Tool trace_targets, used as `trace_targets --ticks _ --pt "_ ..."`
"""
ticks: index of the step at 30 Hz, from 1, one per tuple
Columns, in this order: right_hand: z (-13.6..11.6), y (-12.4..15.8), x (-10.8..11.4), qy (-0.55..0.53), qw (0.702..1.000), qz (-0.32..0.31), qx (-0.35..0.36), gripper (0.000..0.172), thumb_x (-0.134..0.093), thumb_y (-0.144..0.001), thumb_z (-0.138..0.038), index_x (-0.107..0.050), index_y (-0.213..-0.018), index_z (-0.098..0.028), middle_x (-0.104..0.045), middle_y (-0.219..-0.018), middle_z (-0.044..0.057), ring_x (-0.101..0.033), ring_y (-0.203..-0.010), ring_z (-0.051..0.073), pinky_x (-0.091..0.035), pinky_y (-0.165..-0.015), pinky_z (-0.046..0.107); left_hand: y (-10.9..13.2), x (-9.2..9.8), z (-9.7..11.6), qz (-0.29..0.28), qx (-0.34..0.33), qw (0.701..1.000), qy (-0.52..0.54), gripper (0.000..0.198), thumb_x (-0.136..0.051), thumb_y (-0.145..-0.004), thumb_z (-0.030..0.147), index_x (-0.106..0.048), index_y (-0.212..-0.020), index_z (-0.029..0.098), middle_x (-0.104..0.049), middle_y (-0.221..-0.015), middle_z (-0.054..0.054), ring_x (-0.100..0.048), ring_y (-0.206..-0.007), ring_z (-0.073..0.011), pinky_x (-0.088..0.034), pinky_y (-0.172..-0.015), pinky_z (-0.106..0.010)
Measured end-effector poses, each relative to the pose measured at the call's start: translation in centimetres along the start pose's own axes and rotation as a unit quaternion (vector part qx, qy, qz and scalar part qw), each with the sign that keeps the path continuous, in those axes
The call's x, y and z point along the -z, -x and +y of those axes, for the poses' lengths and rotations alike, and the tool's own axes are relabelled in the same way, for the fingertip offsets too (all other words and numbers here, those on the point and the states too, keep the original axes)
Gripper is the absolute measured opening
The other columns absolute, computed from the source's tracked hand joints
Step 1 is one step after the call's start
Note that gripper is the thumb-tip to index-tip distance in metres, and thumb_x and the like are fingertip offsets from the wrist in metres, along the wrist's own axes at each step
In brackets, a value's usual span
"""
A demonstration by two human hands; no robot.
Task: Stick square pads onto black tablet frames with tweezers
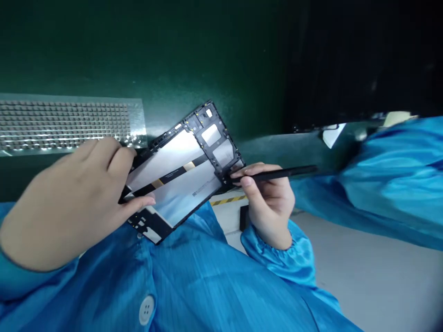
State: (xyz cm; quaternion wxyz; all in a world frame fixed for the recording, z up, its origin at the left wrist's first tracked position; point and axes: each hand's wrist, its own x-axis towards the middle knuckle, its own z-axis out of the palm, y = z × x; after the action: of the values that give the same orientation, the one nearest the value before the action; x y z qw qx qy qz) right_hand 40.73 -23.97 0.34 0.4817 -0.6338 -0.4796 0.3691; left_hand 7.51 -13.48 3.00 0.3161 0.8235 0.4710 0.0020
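Observation:
My left hand (74, 203) grips the near left end of an opened tablet back (183, 173), a black frame with silvery panels and a black flex strip across it, held tilted above my lap. My right hand (268, 203) pinches a thin black tool (277, 174) like a pen, its tip touching the tablet's right edge near the black frame corner. Both sleeves are blue, and the blue coat (194, 281) with a white button lies under the tablet.
A clear sheet of small grey parts in rows (65, 124) lies on the green bench surface (180, 64) behind. Another person's blue sleeve (391, 175) reaches in at the right. Grey floor (374, 272) with a yellow-black stripe shows below.

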Motion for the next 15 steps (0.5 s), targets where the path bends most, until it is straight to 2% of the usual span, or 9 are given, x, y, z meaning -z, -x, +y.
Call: trace_targets --ticks 3,5,11,15 --pt "0.8 -0.1 -0.4 -0.006 0.999 0.004 0.033 0.013 -0.071 -0.105 -0.019 -0.071 -0.114 -0.028 -0.073 -0.103 0.002 -0.077 -0.1 0.017 -0.066 -0.09 0.032 -0.3 -0.2 0.4 -0.03 -0.022 0.989 -0.145 0.075 -0.032 -0.094 0.089 -0.06 -0.115 0.023 -0.055 -0.106 -0.014 -0.061 -0.092 -0.0382 -0.054 -0.075 -0.055" --pt "1.1 -0.2 -0.4 -0.001 0.999 0.001 0.048 0.012 -0.069 -0.105 -0.02 -0.069 -0.114 -0.028 -0.072 -0.102 0.002 -0.077 -0.099 0.017 -0.067 -0.09 0.034 -0.4 -0.1 0.3 -0.028 -0.021 0.987 -0.157 0.076 -0.031 -0.093 0.091 -0.057 -0.116 0.023 -0.055 -0.104 -0.013 -0.061 -0.088 -0.0351 -0.05 -0.068 -0.049" --pt "1.4 -0.2 -0.4 0.001 0.997 -0.013 0.072 0.018 -0.065 -0.106 -0.014 -0.067 -0.117 -0.028 -0.071 -0.103 0.002 -0.075 -0.1 0.017 -0.065 -0.089 0.035 0.0 -0.2 -0.2 -0.019 -0.007 0.985 -0.171 0.077 -0.03 -0.09 0.096 -0.055 -0.109 0.026 -0.054 -0.107 -0.012 -0.06 -0.084 -0.0322 -0.045 -0.063 -0.042" --pt "1.5 -0.1 -0.5 0.084 0.989 -0.014 0.118 0.025 -0.068 -0.102 -0.011 -0.069 -0.12 -0.029 -0.073 -0.104 0.003 -0.074 -0.098 0.02 -0.061 -0.084 0.038 -0.3 -0.4 -0.5 -0.029 0.005 0.984 -0.174 0.082 -0.031 -0.086 0.101 -0.059 -0.109 0.026 -0.057 -0.112 -0.012 -0.062 -0.087 -0.0337 -0.048 -0.064 -0.043"
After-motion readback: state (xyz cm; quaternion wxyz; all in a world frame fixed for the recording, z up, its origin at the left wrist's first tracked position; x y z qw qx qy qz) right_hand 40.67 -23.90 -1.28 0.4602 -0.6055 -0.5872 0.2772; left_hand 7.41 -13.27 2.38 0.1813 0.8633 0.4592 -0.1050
